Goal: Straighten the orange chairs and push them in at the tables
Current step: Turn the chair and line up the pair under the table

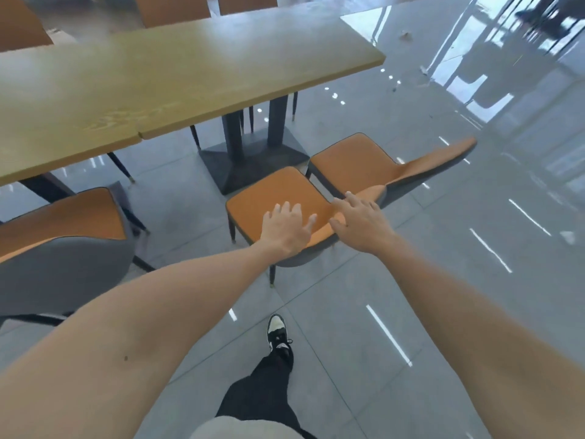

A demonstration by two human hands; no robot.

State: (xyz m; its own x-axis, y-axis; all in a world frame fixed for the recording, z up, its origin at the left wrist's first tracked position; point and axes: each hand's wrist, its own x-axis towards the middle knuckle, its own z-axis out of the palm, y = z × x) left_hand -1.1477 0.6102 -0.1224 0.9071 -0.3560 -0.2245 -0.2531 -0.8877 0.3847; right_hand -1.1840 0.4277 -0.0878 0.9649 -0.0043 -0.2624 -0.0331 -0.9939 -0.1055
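Observation:
An orange chair (272, 198) with a grey back stands pulled out from the wooden table (177, 77), angled away from it. My left hand (286, 228) hovers over its backrest with fingers spread. My right hand (361, 221) reaches over the right end of the same backrest, fingers apart, holding nothing. A second orange chair (354, 160) stands just right of it, also out from the table and turned outward. A third orange chair (63, 223) sits at the left, partly under the table.
The table's dark pedestal base (253, 163) stands on the floor ahead of the chairs. More orange chairs (174, 9) line the far side. Glossy grey tile floor (443, 248) stretches to the right. My foot in a black-and-white shoe (278, 334) is below the chair.

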